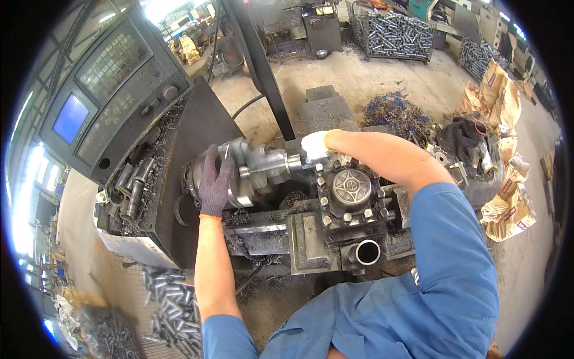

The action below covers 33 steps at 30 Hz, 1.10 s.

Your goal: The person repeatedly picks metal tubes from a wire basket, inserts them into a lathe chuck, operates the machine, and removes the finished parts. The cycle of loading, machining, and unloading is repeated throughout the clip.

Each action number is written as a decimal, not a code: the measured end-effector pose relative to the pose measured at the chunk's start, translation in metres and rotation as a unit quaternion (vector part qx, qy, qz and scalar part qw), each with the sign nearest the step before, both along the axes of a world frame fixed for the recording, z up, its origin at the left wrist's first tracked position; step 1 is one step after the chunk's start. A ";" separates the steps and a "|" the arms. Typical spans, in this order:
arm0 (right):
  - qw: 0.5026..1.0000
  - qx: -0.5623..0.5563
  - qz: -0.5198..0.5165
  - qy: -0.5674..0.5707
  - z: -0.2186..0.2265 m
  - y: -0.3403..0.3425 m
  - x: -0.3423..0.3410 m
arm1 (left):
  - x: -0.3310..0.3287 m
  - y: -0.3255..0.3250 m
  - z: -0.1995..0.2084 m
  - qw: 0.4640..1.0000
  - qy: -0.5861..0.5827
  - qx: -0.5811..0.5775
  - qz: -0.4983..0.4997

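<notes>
A lathe chuck (242, 194) of bare metal stands at the machine's left, its jaws blurred. My left hand (216, 182), in a dark glove with an orange cuff, lies on the chuck's near-left side with the fingers apart. A shiny round metal shaft (293, 160) sticks out from the chuck to the right, partly smeared by motion. At its right end is my right hand (315, 145), in a white glove with a yellow cuff, its fingers curled down around the end; the fingertips are hidden. Just nearer than that hand stands the bolted tool turret (351, 188).
A control panel (113, 99) with a lit blue screen rises at the left. Short metal tubes (140, 185) lie on a chip-covered ledge below it. Many metal parts (173, 311) fill a mesh bin at lower left. Blue-grey swarf (397, 113) and brown paper sacks (502, 96) are at the right.
</notes>
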State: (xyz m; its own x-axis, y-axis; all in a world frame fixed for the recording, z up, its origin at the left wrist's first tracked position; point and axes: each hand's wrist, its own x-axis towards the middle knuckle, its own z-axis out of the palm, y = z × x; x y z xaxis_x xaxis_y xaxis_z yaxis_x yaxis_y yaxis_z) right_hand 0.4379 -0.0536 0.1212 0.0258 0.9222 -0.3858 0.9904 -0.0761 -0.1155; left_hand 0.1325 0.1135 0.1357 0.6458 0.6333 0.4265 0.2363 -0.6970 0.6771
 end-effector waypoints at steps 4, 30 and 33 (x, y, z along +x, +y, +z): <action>0.980 -0.066 -0.157 0.106 0.035 -0.068 0.111 | 0.019 0.026 -0.006 0.997 -0.020 -0.060 -0.053; 0.996 0.055 -0.003 0.066 0.004 0.017 -0.028 | 0.033 0.027 0.005 0.946 0.189 0.254 0.065; 0.961 -0.181 -0.106 0.178 -0.002 0.023 0.000 | 0.017 0.018 -0.011 0.921 0.175 0.336 0.089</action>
